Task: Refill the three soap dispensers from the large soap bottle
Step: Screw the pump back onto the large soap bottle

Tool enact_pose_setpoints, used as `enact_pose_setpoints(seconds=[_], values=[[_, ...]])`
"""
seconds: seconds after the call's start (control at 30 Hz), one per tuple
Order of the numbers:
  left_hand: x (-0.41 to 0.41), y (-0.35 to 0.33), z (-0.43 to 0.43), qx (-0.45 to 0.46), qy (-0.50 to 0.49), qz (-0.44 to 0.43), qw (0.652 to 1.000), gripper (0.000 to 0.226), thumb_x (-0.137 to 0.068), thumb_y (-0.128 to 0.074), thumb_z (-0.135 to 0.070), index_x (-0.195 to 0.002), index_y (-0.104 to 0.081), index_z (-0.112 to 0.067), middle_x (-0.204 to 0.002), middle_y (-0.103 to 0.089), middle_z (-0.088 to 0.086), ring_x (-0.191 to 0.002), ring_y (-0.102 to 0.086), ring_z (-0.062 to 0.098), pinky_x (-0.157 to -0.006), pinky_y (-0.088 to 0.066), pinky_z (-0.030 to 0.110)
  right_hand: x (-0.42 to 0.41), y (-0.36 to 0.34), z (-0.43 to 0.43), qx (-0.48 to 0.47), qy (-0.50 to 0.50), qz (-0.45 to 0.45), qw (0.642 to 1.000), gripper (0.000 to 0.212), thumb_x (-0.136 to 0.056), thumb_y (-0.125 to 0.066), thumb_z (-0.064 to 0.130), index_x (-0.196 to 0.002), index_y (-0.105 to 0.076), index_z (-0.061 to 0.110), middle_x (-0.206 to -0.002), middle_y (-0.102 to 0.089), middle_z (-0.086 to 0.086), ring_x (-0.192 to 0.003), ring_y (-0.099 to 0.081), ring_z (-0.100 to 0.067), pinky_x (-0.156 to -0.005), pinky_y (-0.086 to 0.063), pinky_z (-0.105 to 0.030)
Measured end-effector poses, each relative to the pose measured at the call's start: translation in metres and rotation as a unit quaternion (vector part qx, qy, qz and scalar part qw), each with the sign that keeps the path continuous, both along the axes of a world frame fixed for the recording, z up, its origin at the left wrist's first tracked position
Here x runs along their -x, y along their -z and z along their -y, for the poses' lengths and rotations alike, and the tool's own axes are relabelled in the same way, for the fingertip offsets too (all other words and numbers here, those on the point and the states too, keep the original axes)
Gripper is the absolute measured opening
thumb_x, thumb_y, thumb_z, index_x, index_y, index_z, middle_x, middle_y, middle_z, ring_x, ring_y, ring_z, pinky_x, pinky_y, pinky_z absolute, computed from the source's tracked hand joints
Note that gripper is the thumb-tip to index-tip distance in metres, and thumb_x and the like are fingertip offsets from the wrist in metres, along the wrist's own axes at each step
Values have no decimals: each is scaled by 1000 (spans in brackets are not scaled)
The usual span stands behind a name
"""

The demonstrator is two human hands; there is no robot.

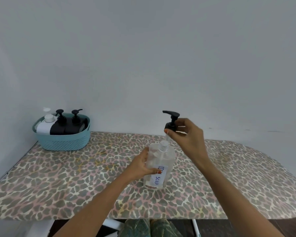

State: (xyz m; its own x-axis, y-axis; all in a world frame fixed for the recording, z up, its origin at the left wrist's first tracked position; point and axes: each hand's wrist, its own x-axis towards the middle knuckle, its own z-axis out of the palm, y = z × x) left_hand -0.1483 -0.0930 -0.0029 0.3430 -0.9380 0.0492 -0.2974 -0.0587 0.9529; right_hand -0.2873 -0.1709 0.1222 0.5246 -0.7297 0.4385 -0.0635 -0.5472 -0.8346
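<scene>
**While the left hand [142, 165] grips the clear dispenser [168, 156], the right hand [188, 135] holds its pump head [172, 120] above the neck**

As I count from where I stand, there are two hands at work, one clear dispenser, one black pump head, one teal basket [65, 141] and three bottles inside it. The clear dispenser stands near the middle of the leopard-print table [58, 185]. The left hand is wrapped round its side: the thumb lies across the white label [158, 177], which reads "SOAP", and the fingers show through the clear body behind. The right hand is closed on the collar of the pump head, pinching it between thumb and fingers, directly above the bottle. The pump is off the threads, raised clear of the open neck, and its thin tube [166, 138] runs down from the collar into that opening.

The basket sits at the far left corner of the table, against the pale wall [143, 48], well apart from both hands. It holds one white bottle [43, 127] with a white top, then a first black dispenser [59, 128] just beside it and a second black dispenser [74, 125] next along, both with black pumps on. The second pump's spout points toward the hands
</scene>
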Motion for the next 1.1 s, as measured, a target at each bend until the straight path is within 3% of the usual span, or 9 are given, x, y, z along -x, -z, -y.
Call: enact_pose_setpoints(seconds=[0.13, 0.27, 0.43, 0.53, 0.73, 0.8, 0.9, 0.97, 1.1], values=[[0, -1, 0, 1, -3, -6, 1000, 70, -69, -79, -11, -123, -37, -28, -110, -57, -15, -97, -56, -8, -77, -50, 10, -3, 27, -4, 15, -3, -12, 1000, 28, -75, -74, 16, -96, -57, 23, -84, -61, 21, -81, -61, 3, -76, -47, -6], [-1, 2, 0, -1, -2, -9, 1000, 72, -69, -79, -14, -125, -38, -28, -113, -59, -13, -99, -54, -13, -77, -49, 9, -6, 40, -7, 21, -2, -22, 1000, 27, -76, -74, 16, -95, -57, 24, -83, -60, 20, -81, -59, 6, -75, -43, -1], [-2, 5, 1, -7, -6, -7, 1000, 73, -68, -80, -18, -127, -39, -29, -117, -59, -10, -106, -57, -2, -85, -48, 12, -7, 48, -6, 23, 8, -23, 999, 27, -75, -75, 17, -91, -56, 27, -82, -57, 26, -79, -57, 10, -74, -40, 2], [-2, 6, 1, -7, -1, -4, 1000, 74, -69, -80, -20, -129, -38, -27, -118, -59, -12, -106, -56, -6, -84, -47, 9, -7, 57, -7, 7, 21, -3, 1000, 29, -74, -75, 19, -92, -54, 27, -85, -57, 25, -80, -57, 9, -75, -41, 1], [-4, 10, 3, -25, -8, 15, 1000, 89, -63, -82, -35, -136, -33, -24, -129, -54, -4, -120, -52, 11, -99, -47, 32, -17, 64, -6, -55, 20, 31, 998, 43, -66, -81, 17, -85, -44, 30, -86, -55, 10, -79, -54, 0, -72, -41, -6], [-5, 11, 3, -29, -9, 18, 999, 91, -62, -81, -38, -137, -32, -24, -130, -54, -3, -122, -50, 12, -100, -46, 34, -20, 65, -6, -62, 8, 12, 998, 46, -67, -80, 18, -90, -41, 28, -91, -51, 11, -86, -51, 0, -76, -39, -7], [-5, 11, 3, -30, -10, 13, 999, 87, -61, -81, -38, -134, -34, -26, -127, -56, -6, -119, -52, 8, -98, -47, 33, -14, 61, 0, -67, -55, -28, 996, 56, -74, -75, 17, -114, -37, 29, -108, -46, 24, -102, -47, 12, -86, -38, -6], [-4, 10, 3, -22, -8, 5, 1000, 74, -65, -82, -28, -126, -39, -33, -120, -59, -9, -112, -56, 3, -94, -50, 28, -6, 58, 5, -87, -121, -44, 988, 59, -81, -68, 12, -127, -37, 31, -121, -46, 26, -112, -46, 13, -93, -38, -7], [-3, 8, 3, -9, -11, -2, 1000, 70, -67, -81, -19, -118, -39, -39, -115, -61, -11, -107, -59, 2, -91, -51, 25, 1, 55, 12, -112, -157, -60, 979, 46, -84, -61, 1, -127, -51, 14, -124, -59, 5, -115, -55, -1, -101, -42, -19]])
